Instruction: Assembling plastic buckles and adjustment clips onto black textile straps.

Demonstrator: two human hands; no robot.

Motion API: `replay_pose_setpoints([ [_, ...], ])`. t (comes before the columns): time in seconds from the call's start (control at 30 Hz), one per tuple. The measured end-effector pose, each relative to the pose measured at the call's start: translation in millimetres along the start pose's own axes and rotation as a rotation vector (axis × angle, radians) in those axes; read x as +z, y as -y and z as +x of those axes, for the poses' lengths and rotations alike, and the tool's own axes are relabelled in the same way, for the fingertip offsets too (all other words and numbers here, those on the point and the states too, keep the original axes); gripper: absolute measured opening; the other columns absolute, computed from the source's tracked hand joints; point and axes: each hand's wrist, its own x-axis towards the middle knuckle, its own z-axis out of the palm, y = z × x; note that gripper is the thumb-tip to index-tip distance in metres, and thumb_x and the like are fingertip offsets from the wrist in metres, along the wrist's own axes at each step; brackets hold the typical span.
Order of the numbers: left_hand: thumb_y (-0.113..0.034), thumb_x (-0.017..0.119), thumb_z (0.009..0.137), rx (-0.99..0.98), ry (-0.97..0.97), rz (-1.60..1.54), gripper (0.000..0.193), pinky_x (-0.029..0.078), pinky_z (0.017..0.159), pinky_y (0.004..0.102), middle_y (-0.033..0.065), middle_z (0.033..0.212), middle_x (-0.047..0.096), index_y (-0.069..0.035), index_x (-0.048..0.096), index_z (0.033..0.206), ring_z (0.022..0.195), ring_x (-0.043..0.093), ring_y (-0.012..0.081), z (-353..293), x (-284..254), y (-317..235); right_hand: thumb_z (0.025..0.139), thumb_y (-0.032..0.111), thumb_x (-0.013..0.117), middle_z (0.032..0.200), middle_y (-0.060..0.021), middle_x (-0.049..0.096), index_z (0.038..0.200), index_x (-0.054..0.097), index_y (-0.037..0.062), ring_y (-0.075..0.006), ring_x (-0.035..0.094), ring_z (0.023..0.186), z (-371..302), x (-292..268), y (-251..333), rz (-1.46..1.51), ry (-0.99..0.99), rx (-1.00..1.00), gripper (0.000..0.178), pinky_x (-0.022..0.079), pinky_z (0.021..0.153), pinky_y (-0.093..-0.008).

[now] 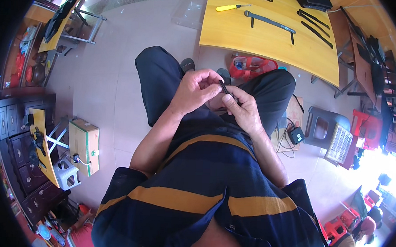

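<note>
Above my lap, my left hand (195, 92) and my right hand (244, 110) meet with bent fingers. Between them they pinch a small, thin black strip (226, 90), which slants down from the left fingertips toward the right thumb. Its far part is hidden by the fingers, and its exact kind is too small to tell. Beyond my knees, a yellow table (273, 51) bears a long black strap (270, 21) with a ring-like end and two short side tabs. A screwdriver (233, 7) with a yellow handle lies left of that strap.
More black straps (317, 34) lie on the table's right part. Under its front edge stands a red bag (253, 68). At right are a dark plastic stool (319, 126) and a black adapter (296, 136) with cables. A cardboard box (84, 146) and white stool (68, 174) are at left.
</note>
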Motion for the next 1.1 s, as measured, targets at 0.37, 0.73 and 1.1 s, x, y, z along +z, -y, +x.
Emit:
replay_pose_setpoints([
  [0.37, -0.004, 0.069, 0.085, 0.019, -0.02, 0.027, 0.012, 0.049, 0.065, 0.0188, -0.0008, 0.081, 0.065, 0.0, 0.066, 0.096, 0.071, 0.058, 0.0018, 2.1, 4.1, 7.7, 0.101, 0.023, 0.062, 0.079, 0.0026, 0.058, 0.118, 0.066, 0.0019, -0.0055, 0.052, 0.067, 3.2, -1.1, -5.6, 0.104, 0.027, 0.058, 0.028, 0.045, 0.061, -0.0218],
  [0.73, -0.005, 0.069, 0.084, -0.005, -0.033, 0.033, 0.01, 0.048, 0.063, 0.019, -0.0005, 0.079, 0.065, 0.001, 0.066, 0.091, 0.068, 0.057, 0.0023, 6.6, 2.4, 13.0, 0.101, 0.024, 0.062, 0.078, 0.0015, 0.06, 0.114, 0.067, 0.0021, -0.0053, 0.053, 0.064, 4.5, -0.6, -4.3, 0.088, 0.021, 0.129, 0.026, 0.046, 0.062, -0.0214],
  [1.1, -0.004, 0.066, 0.083, -0.078, -0.092, 0.065, 0.006, 0.046, 0.06, 0.0208, 0.0004, 0.074, 0.065, 0.001, 0.066, 0.086, 0.065, 0.055, 0.0035, 10.9, 11.1, 21.8, 0.108, 0.033, 0.043, 0.079, -0.004, 0.067, 0.098, 0.066, 0.0008, -0.0087, 0.06, 0.065, 4.1, -3.1, -15.9, 0.083, 0.051, 0.107, 0.041, 0.049, 0.063, -0.0229],
])
